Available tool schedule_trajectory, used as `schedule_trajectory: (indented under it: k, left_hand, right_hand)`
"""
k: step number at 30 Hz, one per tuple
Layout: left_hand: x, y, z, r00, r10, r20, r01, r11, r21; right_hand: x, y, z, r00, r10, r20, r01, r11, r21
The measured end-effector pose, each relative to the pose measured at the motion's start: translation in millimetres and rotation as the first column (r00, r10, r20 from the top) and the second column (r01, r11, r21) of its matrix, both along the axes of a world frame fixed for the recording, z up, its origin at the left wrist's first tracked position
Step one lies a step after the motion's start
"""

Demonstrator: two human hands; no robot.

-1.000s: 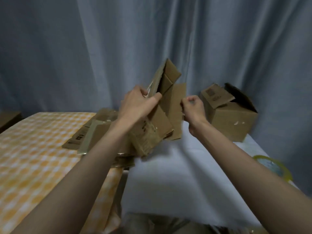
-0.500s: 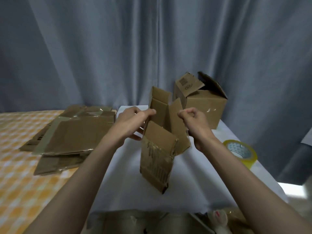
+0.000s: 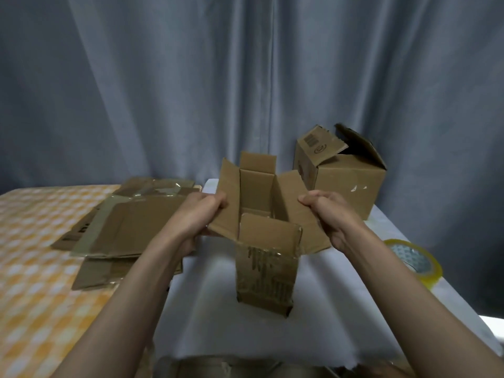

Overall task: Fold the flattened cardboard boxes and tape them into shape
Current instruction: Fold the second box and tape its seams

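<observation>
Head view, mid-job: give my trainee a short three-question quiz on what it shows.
1. True or false: the left hand and right hand each grip a side flap of the small brown cardboard box.
2. The yellow-rimmed roll of clear tape lies: A) inside the box B) on the white cloth, to the right C) on the stack of flattened brown cardboard.
3. Fill in: the small box's top flaps are ____.

Key: 1 true; 2 B; 3 open.
</observation>
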State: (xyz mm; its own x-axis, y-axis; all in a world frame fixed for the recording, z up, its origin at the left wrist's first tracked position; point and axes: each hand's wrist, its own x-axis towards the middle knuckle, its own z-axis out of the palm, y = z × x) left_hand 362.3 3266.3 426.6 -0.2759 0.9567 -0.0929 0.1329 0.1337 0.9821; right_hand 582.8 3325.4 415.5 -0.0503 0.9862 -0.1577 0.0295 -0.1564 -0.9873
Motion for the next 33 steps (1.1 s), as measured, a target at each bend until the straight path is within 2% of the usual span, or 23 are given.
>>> schedule_trajectory:
  k: [4, 8, 11, 14, 16, 18, 20, 21, 23, 28, 31, 33]
  left_hand:
    - [-2.2, 0.7, -8.5, 0.997, -0.029, 0.075, 0.032, 0.999, -0.039]
    - [-13.4, -2.8, -9.5, 0.984, -0.074, 0.163, 0.091, 0.991, -0.102]
    - [-12.6, -4.0, -11.2, 0.974, -0.115, 0.196, 0.146, 0.977, -0.154]
    - [-4.6, -3.7, -17.8, 0.976, -0.066, 0.209, 0.096, 0.986, -0.136]
    - [-4.4, -0.1, -24.9, 0.994, -0.009, 0.110, 0.018, 0.996, -0.083]
    - [-7.7, 3.7, -30.2, 0.994, 0.060, -0.096, -0.058, 0.998, 0.021]
    - [-10.4, 3.9, -29.5, 0.918, 0.143, -0.371, -0.062, 0.973, 0.221]
    - [-10.0, 3.1, -28.8, 0.868, 0.178, -0.464, -0.031, 0.951, 0.308]
    - [-7.8, 2.0, -29.2, 0.834, 0.194, -0.516, 0.014, 0.928, 0.373]
    - [-13.1, 4.4, -33.3, 0.846, 0.201, -0.494, -0.056, 0.955, 0.291]
    - [-12.7, 2.7, -29.2, 0.949, 0.125, -0.290, -0.055, 0.970, 0.238]
    - [-9.1, 1.4, -26.4, 0.975, 0.108, -0.193, -0.057, 0.966, 0.251]
  right_hand:
    - [-8.3, -4.1, -7.2, 1.000, -0.026, -0.018, 0.026, 0.999, 0.021]
    - [-5.9, -2.9, -11.8, 0.987, -0.081, -0.142, 0.079, 0.997, -0.016]
    - [-2.4, -1.1, -15.9, 0.978, -0.126, -0.168, 0.119, 0.992, -0.048]
    - [-2.4, -1.7, -19.9, 0.981, -0.105, -0.161, 0.099, 0.994, -0.050]
    - [-3.5, -2.5, -19.9, 0.984, -0.101, -0.150, 0.097, 0.995, -0.034]
    - [-4.4, -3.0, -18.5, 0.983, -0.105, -0.153, 0.103, 0.994, -0.021]
    - [-4.9, -3.4, -17.6, 0.982, -0.109, -0.153, 0.108, 0.994, -0.015]
    - [-4.9, -3.9, -17.2, 0.982, -0.109, -0.152, 0.108, 0.994, -0.015]
    - [-3.8, -5.5, -15.9, 0.985, -0.092, -0.148, 0.092, 0.996, -0.007]
    - [-8.9, -16.1, -19.7, 0.990, -0.016, -0.140, 0.016, 1.000, -0.002]
    - [-12.7, -16.9, -27.3, 0.990, -0.068, -0.125, 0.068, 0.998, -0.004]
    - [-10.5, -13.7, -31.9, 0.986, -0.098, -0.136, 0.096, 0.995, -0.017]
